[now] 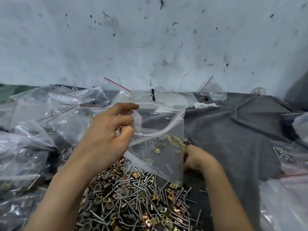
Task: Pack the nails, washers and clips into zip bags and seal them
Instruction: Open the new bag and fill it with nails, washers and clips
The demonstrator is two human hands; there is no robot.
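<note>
My left hand (106,132) pinches the open mouth of a clear zip bag (160,140), holding it up above the table. The bag's mouth gapes wide and nothing shows inside it; loose parts are seen through its plastic. Below and in front lies a heap of nails, grey washers and gold clips (133,197). My right hand (198,159) is low on the grey cloth beside the bag's right edge, fingers curled and partly hidden behind the bag; what they hold is hidden.
Piles of clear zip bags (55,110) with red strips crowd the left side. A grey cloth (233,130) covers the table to the right. A few loose nails (283,154) and more plastic lie at the right edge. A stained wall stands close behind.
</note>
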